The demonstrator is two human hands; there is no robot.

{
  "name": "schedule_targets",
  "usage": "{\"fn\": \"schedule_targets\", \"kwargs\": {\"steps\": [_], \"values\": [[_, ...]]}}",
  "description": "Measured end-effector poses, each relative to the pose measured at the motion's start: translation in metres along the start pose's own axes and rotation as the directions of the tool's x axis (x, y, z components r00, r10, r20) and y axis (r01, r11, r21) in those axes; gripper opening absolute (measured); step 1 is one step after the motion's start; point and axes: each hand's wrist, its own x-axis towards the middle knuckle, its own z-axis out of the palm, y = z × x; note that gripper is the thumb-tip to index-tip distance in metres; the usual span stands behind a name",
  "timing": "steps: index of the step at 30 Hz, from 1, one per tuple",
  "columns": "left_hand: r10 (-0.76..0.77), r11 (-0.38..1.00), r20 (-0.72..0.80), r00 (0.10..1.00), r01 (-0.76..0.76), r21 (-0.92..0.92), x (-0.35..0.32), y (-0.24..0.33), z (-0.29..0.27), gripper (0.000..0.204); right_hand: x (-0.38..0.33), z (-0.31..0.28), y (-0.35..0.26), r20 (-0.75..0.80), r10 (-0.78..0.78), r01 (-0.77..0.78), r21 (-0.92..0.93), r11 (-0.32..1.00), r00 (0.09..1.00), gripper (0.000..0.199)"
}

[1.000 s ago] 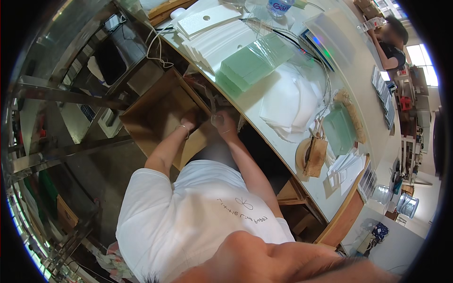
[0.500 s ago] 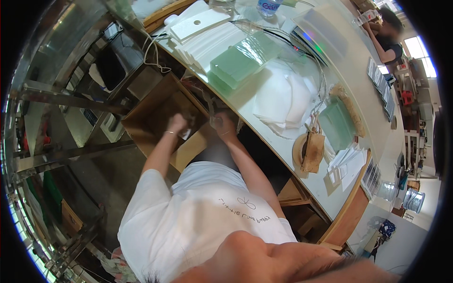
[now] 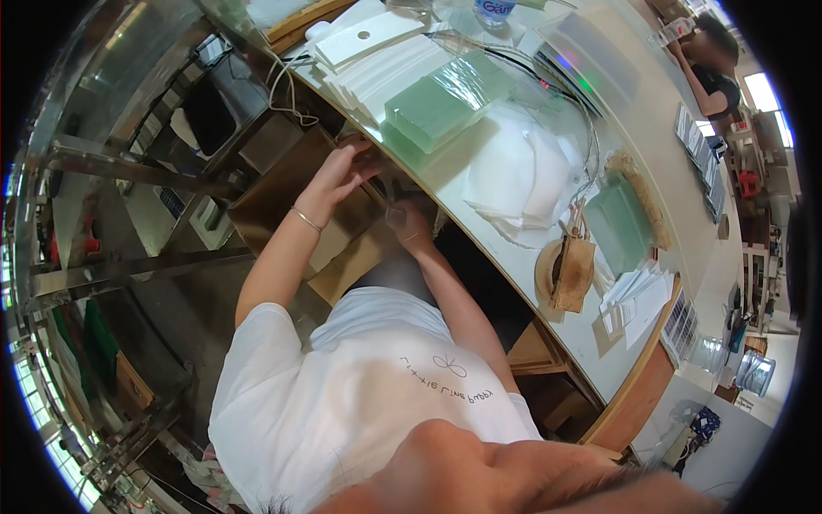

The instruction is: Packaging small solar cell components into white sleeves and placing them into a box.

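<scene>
My left hand is raised beside the table's near edge, above the cardboard box. Its fingers are stretched out and loosely apart, with nothing visible in them; the fingertips lie in shadow under the edge. Lower and to the right, my right hand is closed beneath the tabletop, near the box. What it grips is too dark and small to make out. Closest on the table above both hands is a stack of greenish clear sheets, beside a fanned pile of white sheets.
The table also bears loose white film sheets, a cable, a wooden tape dispenser, another green stack and white cards. Metal shelving stands at the left. Another person sits at the far right, holding a bottle.
My left hand has risen from inside the box toward the table edge, and its fingers have opened. The white bit at it no longer shows. My right hand has stayed almost in place.
</scene>
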Motion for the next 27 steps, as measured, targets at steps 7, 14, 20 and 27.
{"fn": "schedule_targets", "kwargs": {"steps": [7,14,20,27], "values": [[0.243,0.95,-0.391,0.888,-0.135,0.282,-0.011,0.011,-0.091,0.023,-0.001,-0.004,-0.005,-0.029,0.036,-0.037,-0.026,0.999,0.999,0.028],[0.314,0.551,-0.661,0.682,0.436,0.712,0.039,-0.096,-0.279,0.057,0.0,0.002,-0.021,-0.017,-0.072,0.072,-0.002,0.997,0.997,0.025],[0.152,-0.112,-0.53,0.834,0.547,0.829,0.083,-0.128,-0.256,0.052,-0.003,-0.008,-0.001,-0.116,-0.065,0.059,-0.05,0.997,0.991,0.02],[0.504,-0.17,-0.38,0.776,0.521,0.837,0.088,-0.155,-0.33,0.068,-0.003,-0.007,-0.001,-0.077,-0.049,0.046,-0.046,0.998,0.996,0.025]]}}
